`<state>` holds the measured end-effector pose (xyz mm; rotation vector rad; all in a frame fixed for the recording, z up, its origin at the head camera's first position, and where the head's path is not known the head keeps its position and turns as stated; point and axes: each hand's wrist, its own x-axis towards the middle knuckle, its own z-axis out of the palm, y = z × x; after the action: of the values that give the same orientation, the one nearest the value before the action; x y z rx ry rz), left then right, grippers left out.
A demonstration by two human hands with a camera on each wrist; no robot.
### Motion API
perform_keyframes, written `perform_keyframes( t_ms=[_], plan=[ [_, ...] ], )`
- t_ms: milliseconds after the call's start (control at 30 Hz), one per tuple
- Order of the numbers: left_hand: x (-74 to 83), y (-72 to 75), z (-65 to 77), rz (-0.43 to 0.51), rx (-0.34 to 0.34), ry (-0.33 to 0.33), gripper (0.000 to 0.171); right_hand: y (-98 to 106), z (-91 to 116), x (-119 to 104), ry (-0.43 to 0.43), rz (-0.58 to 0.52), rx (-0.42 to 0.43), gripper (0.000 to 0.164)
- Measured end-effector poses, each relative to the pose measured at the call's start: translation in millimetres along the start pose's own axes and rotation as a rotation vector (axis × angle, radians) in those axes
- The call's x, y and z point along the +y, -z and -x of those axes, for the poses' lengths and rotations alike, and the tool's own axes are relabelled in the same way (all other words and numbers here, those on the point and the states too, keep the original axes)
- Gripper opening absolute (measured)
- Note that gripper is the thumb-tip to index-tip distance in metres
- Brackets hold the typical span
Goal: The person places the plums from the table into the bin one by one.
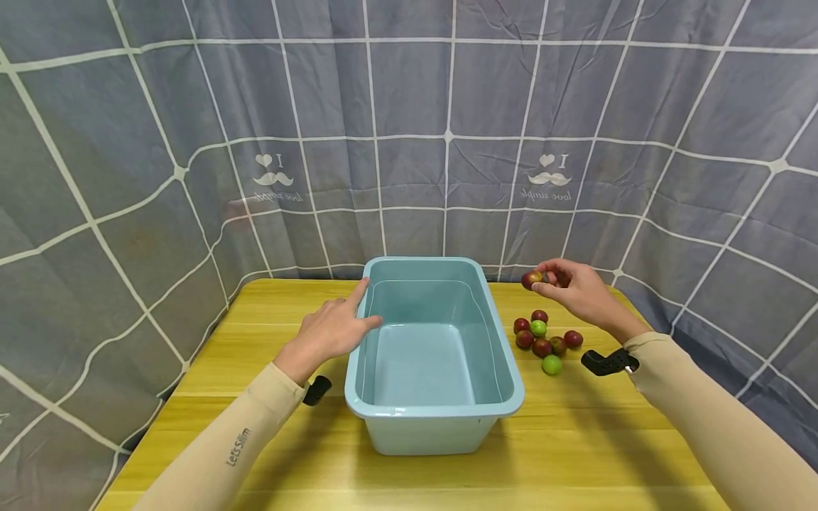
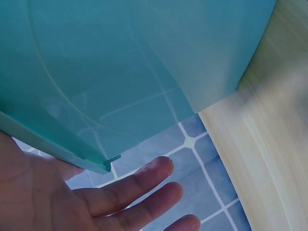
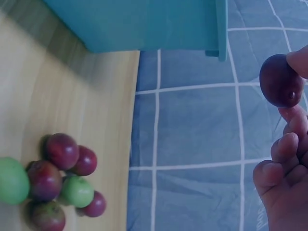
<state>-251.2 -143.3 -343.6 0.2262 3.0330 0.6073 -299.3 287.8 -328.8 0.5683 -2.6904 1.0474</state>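
Observation:
My right hand (image 1: 578,287) pinches a dark red plum (image 1: 532,279) between thumb and fingers, raised above the table's far right part. In the right wrist view that plum (image 3: 281,81) sits at the fingertips while the other fingers curl loosely below. A light blue plastic basin (image 1: 434,411) stands in the middle of the table, with nothing visible inside it. At its left rim lies my left hand (image 1: 332,330), index finger stretched along the edge and thumb over the inside. The left wrist view shows the fingers (image 2: 144,179) relaxed outside the wall, holding nothing.
Several dark red plums (image 1: 542,347) and green ones (image 1: 552,365) lie loosely grouped right of the basin, below my right hand. The wooden table (image 1: 255,341) ends at a grey checked cloth (image 1: 409,170) hanging behind and at both sides.

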Motion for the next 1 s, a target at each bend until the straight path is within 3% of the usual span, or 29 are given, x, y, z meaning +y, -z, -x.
perform_keyframes(
  t_ms=[433,1000],
  plan=[
    [-1.1,-0.3,0.0,0.012,-0.011,0.010,0.082,5.2,-24.4,-31.6,0.068,0.014,-0.100,0.032],
    [0.4,2.2,1.1,0.006,-0.006,0.023,0.081,9.0,-65.3,-75.6,0.121,0.055,-0.103,0.029]
  ],
)
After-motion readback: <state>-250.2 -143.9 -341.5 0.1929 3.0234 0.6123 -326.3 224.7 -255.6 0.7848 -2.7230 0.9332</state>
